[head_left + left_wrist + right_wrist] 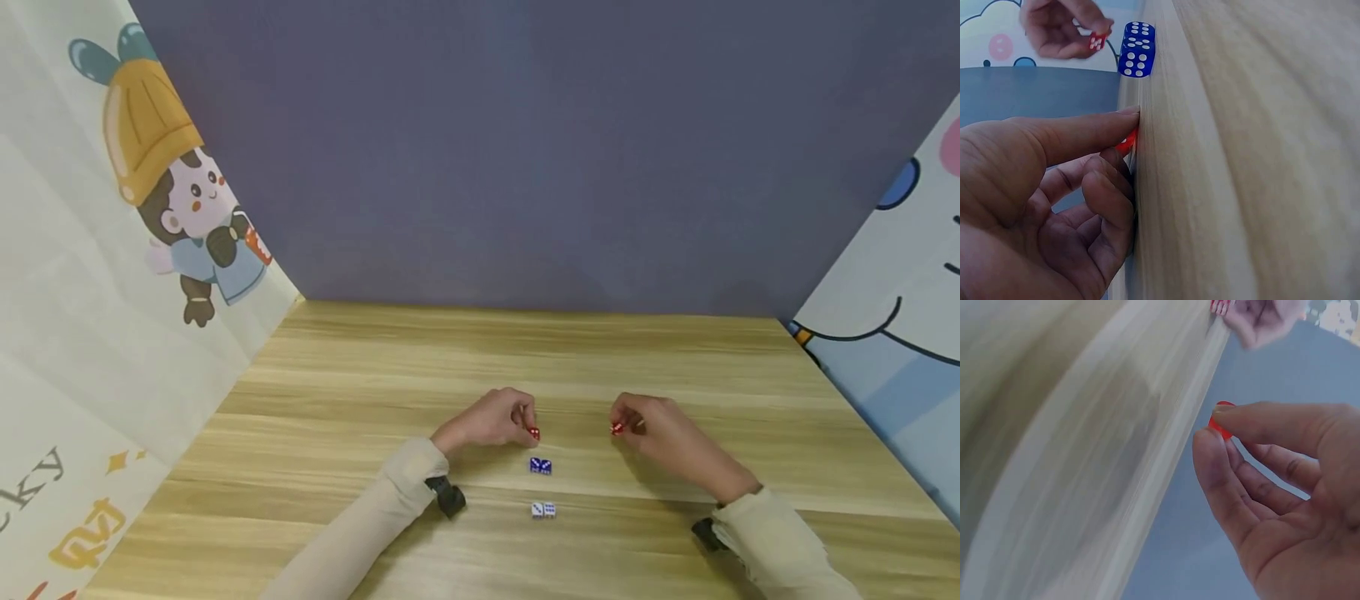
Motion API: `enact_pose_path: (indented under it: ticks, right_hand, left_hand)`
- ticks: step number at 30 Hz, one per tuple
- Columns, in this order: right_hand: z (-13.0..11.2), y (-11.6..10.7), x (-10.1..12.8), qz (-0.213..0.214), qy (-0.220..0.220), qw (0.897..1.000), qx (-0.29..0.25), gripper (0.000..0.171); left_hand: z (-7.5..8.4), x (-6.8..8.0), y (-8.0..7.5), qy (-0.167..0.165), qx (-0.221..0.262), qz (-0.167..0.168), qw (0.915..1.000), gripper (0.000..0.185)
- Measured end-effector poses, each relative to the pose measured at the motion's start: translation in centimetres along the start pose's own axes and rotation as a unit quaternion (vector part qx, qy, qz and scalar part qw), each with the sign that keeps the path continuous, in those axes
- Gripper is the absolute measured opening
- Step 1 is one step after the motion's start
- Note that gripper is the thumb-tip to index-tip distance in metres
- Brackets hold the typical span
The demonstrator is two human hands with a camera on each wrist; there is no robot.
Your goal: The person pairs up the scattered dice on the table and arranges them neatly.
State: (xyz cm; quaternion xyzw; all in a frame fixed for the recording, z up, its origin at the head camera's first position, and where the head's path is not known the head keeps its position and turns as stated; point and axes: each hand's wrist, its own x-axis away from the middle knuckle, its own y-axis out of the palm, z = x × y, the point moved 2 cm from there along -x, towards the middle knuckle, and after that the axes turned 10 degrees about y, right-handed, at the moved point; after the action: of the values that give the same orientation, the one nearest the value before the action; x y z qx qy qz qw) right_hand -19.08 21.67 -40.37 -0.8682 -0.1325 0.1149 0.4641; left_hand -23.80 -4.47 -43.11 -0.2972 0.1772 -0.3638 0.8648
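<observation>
My left hand (497, 418) pinches a red die (534, 433) between thumb and fingers, low at the wooden tabletop. In the left wrist view that red die (1126, 144) is mostly hidden by the fingers. To the right, my right hand (660, 433) pinches another red die (617, 428); the right wrist view shows this die (1221, 420) held at the fingertips, off the table. Two blue dice (541, 466) sit side by side just nearer to me than the left hand. Nearer still, two white dice (543, 510) stand side by side.
The wood-grain tabletop (360, 358) runs back to a grey-blue panel (525, 167). A cartoon-printed sheet (75, 250) borders the left side, and another printed sheet (900, 275) the right. Dark wrist straps (447, 497) show at both sleeves.
</observation>
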Motion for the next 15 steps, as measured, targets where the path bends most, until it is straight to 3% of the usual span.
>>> enact_pose_path:
  ticks: [4, 15]
  right_hand:
    - [-1.8, 1.6, -1.6, -0.018, -0.037, 0.999, -0.017, 0.019]
    - [-4.4, 4.7, -3.8, -0.044, -0.058, 0.997, -0.027, 0.020]
  left_hand:
    - [0.1, 0.0, -0.2, 0.002, -0.003, 0.000, 1.0000, 0.016]
    - [0.0, -0.1, -0.2, 0.002, -0.006, 0.002, 1.0000, 0.017]
